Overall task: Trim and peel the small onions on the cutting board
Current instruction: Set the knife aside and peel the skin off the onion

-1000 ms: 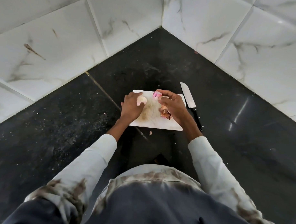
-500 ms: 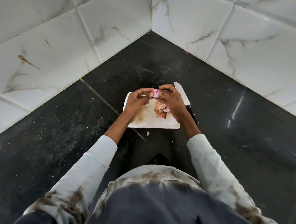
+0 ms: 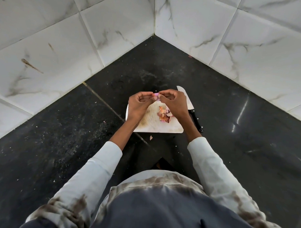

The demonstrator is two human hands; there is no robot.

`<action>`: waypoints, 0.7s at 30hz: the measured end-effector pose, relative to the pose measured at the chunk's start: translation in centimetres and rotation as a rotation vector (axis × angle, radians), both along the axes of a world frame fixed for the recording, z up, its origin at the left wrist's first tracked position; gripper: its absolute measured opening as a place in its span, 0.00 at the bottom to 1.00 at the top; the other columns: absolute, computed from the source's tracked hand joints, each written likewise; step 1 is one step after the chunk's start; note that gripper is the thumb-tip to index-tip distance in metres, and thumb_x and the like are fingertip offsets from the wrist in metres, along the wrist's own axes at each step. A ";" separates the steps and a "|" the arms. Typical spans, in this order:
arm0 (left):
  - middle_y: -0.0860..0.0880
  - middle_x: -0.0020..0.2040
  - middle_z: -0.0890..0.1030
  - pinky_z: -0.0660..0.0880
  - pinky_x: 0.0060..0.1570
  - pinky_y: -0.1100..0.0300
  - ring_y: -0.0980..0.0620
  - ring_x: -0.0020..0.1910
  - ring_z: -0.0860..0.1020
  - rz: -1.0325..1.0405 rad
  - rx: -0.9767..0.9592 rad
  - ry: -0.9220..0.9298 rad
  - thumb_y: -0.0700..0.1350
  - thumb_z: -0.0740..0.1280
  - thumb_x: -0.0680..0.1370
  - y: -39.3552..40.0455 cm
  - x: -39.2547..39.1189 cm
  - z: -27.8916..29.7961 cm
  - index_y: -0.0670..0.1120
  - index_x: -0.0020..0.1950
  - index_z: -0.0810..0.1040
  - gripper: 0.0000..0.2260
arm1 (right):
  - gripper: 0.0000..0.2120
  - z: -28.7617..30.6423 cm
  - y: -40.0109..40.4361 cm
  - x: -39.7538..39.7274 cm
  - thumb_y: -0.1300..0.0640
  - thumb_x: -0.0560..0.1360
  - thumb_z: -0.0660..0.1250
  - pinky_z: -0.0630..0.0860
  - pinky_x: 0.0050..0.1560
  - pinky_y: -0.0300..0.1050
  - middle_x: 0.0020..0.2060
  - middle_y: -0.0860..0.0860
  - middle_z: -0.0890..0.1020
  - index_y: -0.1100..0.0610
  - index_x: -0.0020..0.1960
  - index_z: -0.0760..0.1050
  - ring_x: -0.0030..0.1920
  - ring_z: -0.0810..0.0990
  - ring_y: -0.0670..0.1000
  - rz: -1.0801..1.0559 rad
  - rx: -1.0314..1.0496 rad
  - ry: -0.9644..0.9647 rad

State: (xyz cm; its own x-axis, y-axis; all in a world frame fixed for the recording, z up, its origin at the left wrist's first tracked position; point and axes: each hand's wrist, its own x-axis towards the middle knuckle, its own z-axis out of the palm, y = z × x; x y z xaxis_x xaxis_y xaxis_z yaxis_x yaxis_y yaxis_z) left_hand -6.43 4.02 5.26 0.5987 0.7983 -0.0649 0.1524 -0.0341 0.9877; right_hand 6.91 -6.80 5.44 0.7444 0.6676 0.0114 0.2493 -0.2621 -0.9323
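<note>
Both hands, left hand [image 3: 139,103] and right hand [image 3: 174,103], pinch one small pink onion [image 3: 156,96] above the cutting board [image 3: 152,124], apparently mid-peel; a heap of peels [image 3: 164,115] suggests earlier onions are done, the knife [image 3: 189,106] lies idle beside

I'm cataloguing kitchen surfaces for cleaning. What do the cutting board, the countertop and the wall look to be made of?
Cutting board: likely white plastic, matte, with brownish staining across its middle.
Countertop: looks like polished black stone, perhaps granite; it shows fine speckle, glossy streaks of reflected light and a seam line.
Wall: glazed white tiles with grey marble-style veining and visible grout joints; ceramic or real marble cannot be told.
</note>
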 end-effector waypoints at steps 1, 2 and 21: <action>0.52 0.52 0.89 0.83 0.55 0.65 0.57 0.52 0.88 0.010 0.022 0.007 0.47 0.82 0.74 0.0 -0.1 0.0 0.46 0.59 0.88 0.15 | 0.11 0.0 0.1 0.0 0.47 0.77 0.77 0.81 0.49 0.30 0.44 0.40 0.87 0.52 0.55 0.88 0.46 0.86 0.37 0.006 -0.015 -0.034; 0.52 0.52 0.89 0.83 0.55 0.65 0.57 0.51 0.88 0.018 0.041 0.015 0.48 0.82 0.74 0.0 -0.1 0.1 0.46 0.58 0.88 0.15 | 0.11 0.1 0.2 -0.1 0.48 0.77 0.77 0.80 0.47 0.29 0.43 0.40 0.87 0.53 0.55 0.88 0.45 0.85 0.36 0.009 -0.022 -0.057; 0.53 0.48 0.88 0.83 0.51 0.68 0.60 0.47 0.88 0.029 0.136 0.071 0.45 0.83 0.73 0.2 -0.1 0.8 0.44 0.56 0.88 0.14 | 0.03 0.1 1.1 -0.6 0.55 0.76 0.77 0.84 0.46 0.40 0.39 0.43 0.86 0.54 0.48 0.87 0.41 0.85 0.45 -0.012 -0.030 -0.182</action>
